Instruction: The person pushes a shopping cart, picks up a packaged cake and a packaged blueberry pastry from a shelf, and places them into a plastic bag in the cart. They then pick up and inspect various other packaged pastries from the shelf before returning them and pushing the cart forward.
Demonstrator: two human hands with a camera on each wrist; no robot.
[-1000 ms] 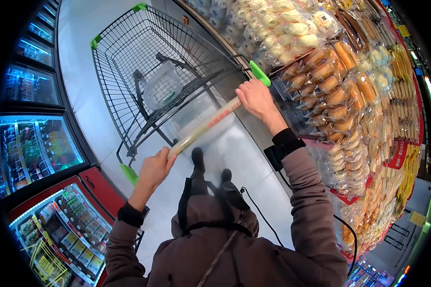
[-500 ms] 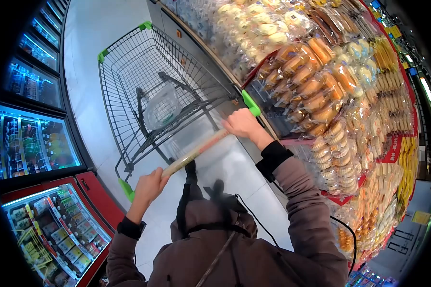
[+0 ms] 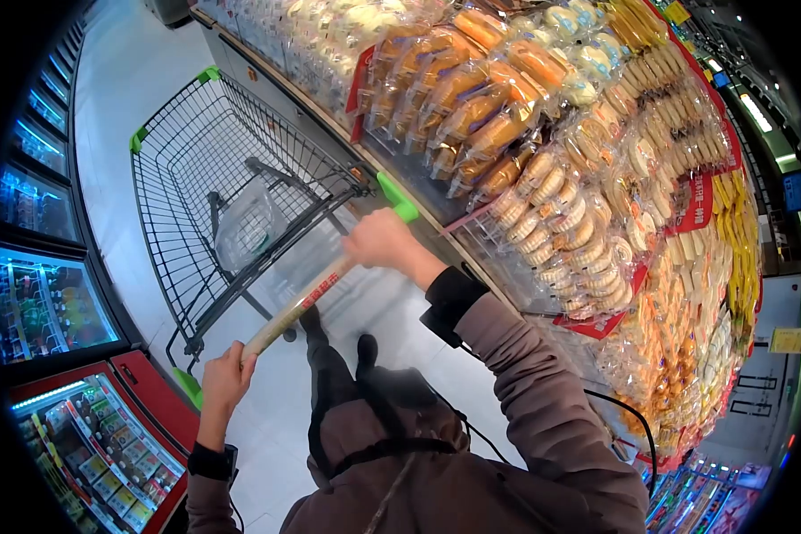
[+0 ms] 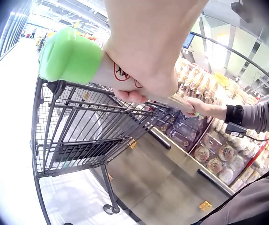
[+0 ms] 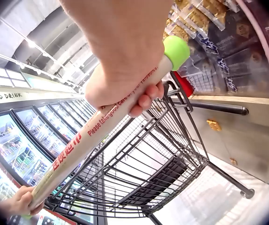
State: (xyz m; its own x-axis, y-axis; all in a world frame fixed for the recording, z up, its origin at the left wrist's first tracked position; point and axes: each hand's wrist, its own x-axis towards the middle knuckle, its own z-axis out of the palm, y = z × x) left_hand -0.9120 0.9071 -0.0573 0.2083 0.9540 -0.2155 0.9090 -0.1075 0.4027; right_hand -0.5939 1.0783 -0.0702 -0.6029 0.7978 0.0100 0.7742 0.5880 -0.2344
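Note:
A black wire shopping cart (image 3: pixel 180 151) with green corner caps stands in front of me. Its pale push handle (image 3: pixel 295 307) carries red lettering. Near the green left end, my left hand (image 3: pixel 226 384) grips the handle, fingers wrapped around it in the left wrist view. My right hand (image 3: pixel 381 238) grips the other end, close to the green cap (image 5: pixel 177 53); its fingertips (image 5: pixel 146 102) curl under the bar. Inside the cart, toward the handle end, there is a clear plastic bag (image 3: pixel 247 233).
Packaged bread and pastries (image 3: pixel 481 98) fill a long display on the right, close beside the cart. Lit drink coolers (image 3: pixel 49 307) line the left, with a red-framed chiller (image 3: pixel 151 392) nearer me. Pale floor (image 3: pixel 107 116) stretches ahead between them.
Cart and both hands have shifted left in the head view, and the bread display has slid left and down. My feet have changed position. Both hands keep their grip on the handle.

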